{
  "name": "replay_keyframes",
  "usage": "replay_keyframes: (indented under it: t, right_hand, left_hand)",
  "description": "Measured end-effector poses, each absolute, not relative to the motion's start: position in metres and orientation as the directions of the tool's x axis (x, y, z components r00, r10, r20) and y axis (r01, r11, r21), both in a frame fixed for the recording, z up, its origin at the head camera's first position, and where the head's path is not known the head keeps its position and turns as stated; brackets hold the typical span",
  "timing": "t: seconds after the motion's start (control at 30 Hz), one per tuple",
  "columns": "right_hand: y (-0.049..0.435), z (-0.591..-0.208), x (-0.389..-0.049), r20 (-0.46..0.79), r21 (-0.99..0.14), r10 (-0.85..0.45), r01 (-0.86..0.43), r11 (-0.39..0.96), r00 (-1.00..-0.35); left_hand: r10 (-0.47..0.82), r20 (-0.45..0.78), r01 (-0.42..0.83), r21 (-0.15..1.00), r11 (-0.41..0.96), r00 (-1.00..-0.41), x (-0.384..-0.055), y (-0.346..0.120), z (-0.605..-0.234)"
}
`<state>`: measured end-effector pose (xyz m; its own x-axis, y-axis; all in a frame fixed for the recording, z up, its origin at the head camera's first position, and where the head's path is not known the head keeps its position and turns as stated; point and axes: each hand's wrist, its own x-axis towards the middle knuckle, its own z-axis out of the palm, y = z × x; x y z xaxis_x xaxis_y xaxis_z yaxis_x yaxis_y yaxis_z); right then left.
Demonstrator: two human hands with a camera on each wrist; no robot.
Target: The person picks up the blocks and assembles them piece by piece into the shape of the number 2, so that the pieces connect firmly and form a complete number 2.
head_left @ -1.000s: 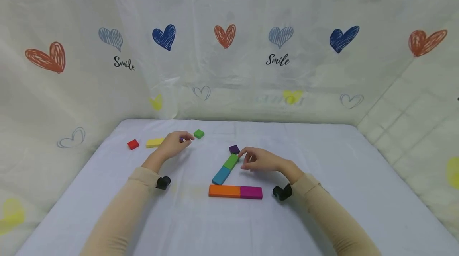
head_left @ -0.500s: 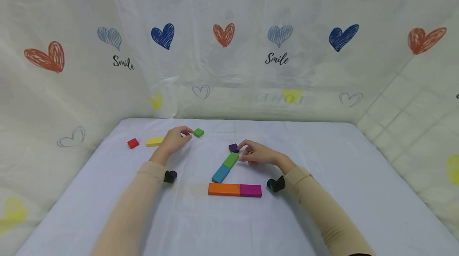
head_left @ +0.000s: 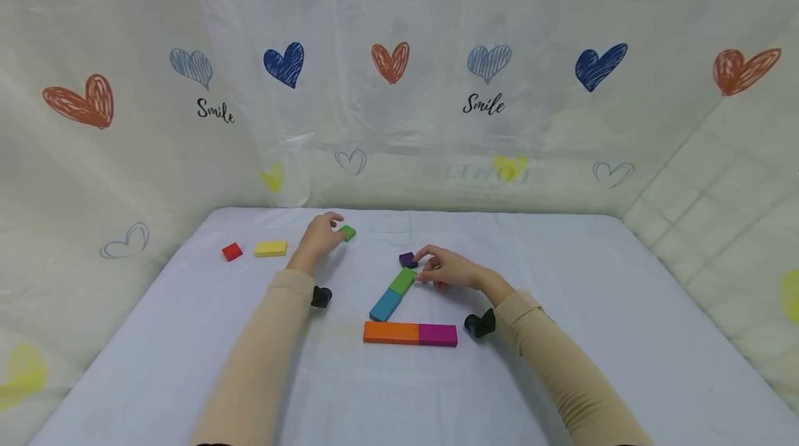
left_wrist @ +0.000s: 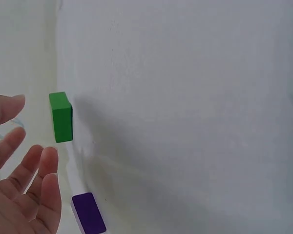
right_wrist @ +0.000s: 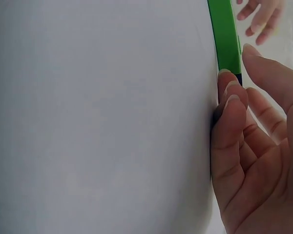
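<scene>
Left of the purple block [head_left: 408, 259], the left hand [head_left: 317, 238], fingers parted, should pinch the small green block [head_left: 349, 232] squarely; just right, the right hand [head_left: 457, 270], fingers loosely bent, grips nothing.

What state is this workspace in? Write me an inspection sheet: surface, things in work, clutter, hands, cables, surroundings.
Surface: white table.
Things in work: small green block; purple block at the far end of the longer green block, with the blue block in line; orange block and magenta block end to end.
Clutter: red block and yellow block, apart on the left.
Hands: left hand beside the small green block, not gripping it; right hand at the purple block and longer green block, grip unclear.
Cables: nothing seen.
Surroundings: pale sheet printed with hearts and "Smile".
</scene>
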<state>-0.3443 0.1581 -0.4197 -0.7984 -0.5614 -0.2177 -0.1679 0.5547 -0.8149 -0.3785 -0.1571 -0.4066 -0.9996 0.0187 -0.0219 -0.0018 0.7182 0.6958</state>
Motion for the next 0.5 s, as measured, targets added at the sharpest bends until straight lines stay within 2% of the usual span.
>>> replay_keyframes:
  t: [0.17, 0.5]
  right_hand:
    - [0.158, -0.425, -0.346, -0.21, -0.818, -0.57, -0.176, 0.547, -0.795]
    - [0.158, -0.422, -0.344, -0.202, -0.812, -0.567, -0.187, 0.552, -0.798]
  left_hand:
    - [-0.016, -0.085, -0.072, 0.711, 0.699, -0.996, -0.381, -0.151, -0.411]
    - [-0.055, -0.119, -0.125, 0.733, 0.668, -0.991, -0.382, -0.142, -0.415]
